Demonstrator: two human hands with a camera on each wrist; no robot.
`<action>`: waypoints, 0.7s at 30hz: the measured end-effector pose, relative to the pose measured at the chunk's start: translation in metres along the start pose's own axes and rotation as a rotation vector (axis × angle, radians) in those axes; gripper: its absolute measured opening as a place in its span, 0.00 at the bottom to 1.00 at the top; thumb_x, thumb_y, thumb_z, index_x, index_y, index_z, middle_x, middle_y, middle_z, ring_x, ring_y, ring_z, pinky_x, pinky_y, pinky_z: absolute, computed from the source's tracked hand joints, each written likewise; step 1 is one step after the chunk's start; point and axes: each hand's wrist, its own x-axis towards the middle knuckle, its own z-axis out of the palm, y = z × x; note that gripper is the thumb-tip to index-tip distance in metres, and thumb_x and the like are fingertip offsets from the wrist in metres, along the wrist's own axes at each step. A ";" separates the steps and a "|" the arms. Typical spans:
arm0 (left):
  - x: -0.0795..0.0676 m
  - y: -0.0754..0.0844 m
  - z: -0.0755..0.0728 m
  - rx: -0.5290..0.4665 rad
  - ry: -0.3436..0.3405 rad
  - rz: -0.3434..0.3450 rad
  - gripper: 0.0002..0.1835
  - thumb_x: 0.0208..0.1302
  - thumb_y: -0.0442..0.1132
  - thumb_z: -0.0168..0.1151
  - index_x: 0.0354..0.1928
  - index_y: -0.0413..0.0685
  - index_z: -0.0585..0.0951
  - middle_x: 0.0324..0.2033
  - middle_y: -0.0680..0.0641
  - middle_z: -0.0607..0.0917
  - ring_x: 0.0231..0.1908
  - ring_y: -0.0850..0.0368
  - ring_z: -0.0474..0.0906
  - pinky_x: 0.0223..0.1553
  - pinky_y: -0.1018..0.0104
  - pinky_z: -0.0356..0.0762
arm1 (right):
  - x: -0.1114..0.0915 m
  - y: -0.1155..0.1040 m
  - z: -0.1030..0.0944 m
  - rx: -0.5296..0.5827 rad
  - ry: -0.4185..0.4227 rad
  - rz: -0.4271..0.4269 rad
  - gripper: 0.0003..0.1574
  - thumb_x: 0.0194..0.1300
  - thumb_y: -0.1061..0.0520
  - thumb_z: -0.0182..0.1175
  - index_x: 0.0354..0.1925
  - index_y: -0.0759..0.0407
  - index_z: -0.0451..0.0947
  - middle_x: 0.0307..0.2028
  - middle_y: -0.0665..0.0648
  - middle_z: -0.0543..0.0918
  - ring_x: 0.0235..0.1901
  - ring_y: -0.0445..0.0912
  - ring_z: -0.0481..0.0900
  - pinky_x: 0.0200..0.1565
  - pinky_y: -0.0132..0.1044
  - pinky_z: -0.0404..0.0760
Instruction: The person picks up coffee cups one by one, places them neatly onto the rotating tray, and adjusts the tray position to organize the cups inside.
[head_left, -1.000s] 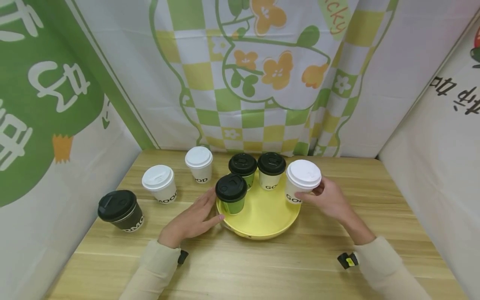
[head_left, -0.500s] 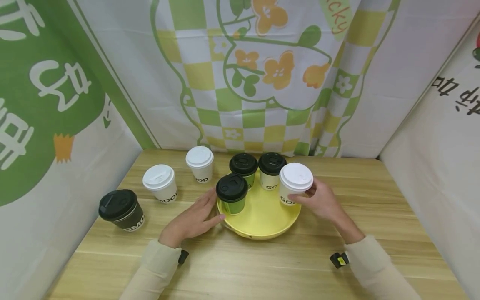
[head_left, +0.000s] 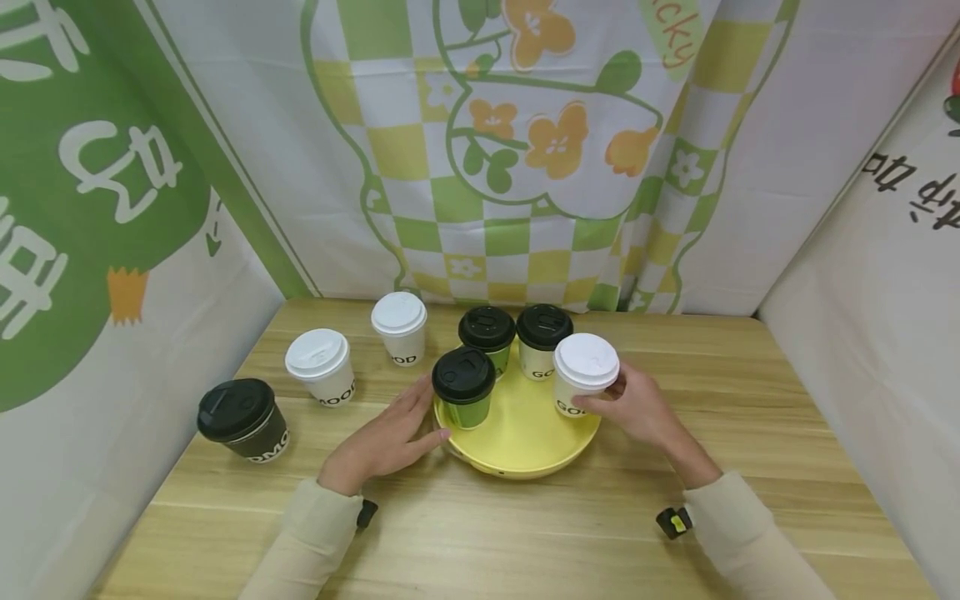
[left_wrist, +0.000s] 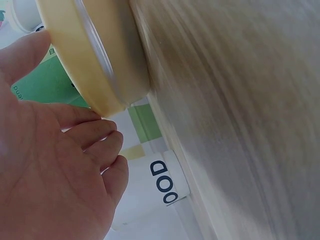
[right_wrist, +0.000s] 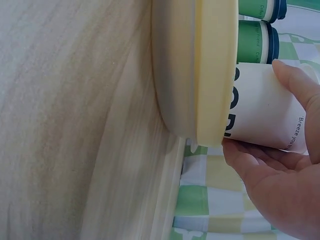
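Observation:
A round yellow tray [head_left: 521,454] stands on the wooden table. My right hand [head_left: 636,404] grips a white paper cup [head_left: 587,375] with a white lid, thumb on one side and fingers on the other. In the right wrist view that cup [right_wrist: 262,107] is upright at the tray's rim, its base hidden by the rim. My left hand [head_left: 386,442] touches the tray's left rim with fairly straight fingers. Beside it, on the tray, is a green cup [head_left: 467,404] with a black lid. Behind stand another green cup [head_left: 487,331] and a white cup [head_left: 542,350], both black-lidded.
Left of the tray, on the table, are two white-lidded white cups, one farther back [head_left: 400,329] and one nearer [head_left: 321,368]. A dark cup [head_left: 246,421] with a black lid is at the far left. Printed curtains [head_left: 495,233] close off the back and sides.
My right hand has moved the white cup leftward and slightly toward me over the right part of the tray. The left hand and the other cups stay where they were.

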 end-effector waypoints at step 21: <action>0.000 0.000 0.000 -0.007 -0.001 -0.003 0.48 0.80 0.61 0.52 0.85 0.39 0.45 0.84 0.35 0.48 0.84 0.38 0.47 0.84 0.40 0.51 | 0.004 0.002 0.006 -0.126 -0.019 -0.064 0.58 0.56 0.47 0.82 0.76 0.66 0.67 0.66 0.69 0.81 0.66 0.63 0.81 0.68 0.56 0.81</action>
